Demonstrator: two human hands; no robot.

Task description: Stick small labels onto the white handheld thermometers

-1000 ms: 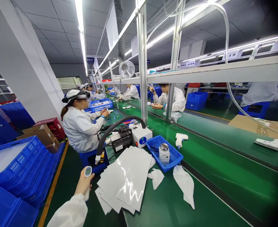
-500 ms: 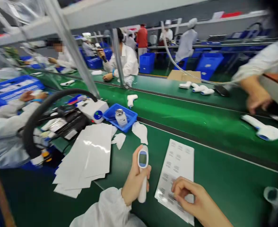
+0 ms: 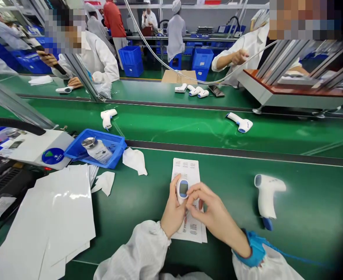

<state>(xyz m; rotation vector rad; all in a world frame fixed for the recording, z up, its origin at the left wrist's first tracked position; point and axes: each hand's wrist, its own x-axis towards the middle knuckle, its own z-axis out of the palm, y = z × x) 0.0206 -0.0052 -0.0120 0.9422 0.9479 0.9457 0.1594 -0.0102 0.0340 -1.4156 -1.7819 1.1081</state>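
My left hand (image 3: 172,215) is wrapped round a white infrared thermometer (image 3: 183,188), whose small grey screen faces up. Close against the screen's right side is my right hand (image 3: 210,210), thumb and forefinger pinched together. Whatever sits in that pinch, if anything, is too small to make out. Under both hands lies a sheet of printed labels (image 3: 186,165), partly covered by them. A blue wrist strap circles my right wrist. To the right, another white thermometer (image 3: 267,194) with a blue end rests on the green bench.
Left of my hands are glossy white sheets (image 3: 66,206), torn paper pieces (image 3: 135,160) and a blue tray (image 3: 117,155) with a metal-capped bottle (image 3: 97,149). Beyond runs a green conveyor (image 3: 165,124) carrying thermometers (image 3: 241,123). Several people work across it.
My right hand has moved from the label sheet up to the thermometer's screen. The left hand now holds the thermometer over the sheet. My view has swung to the right.
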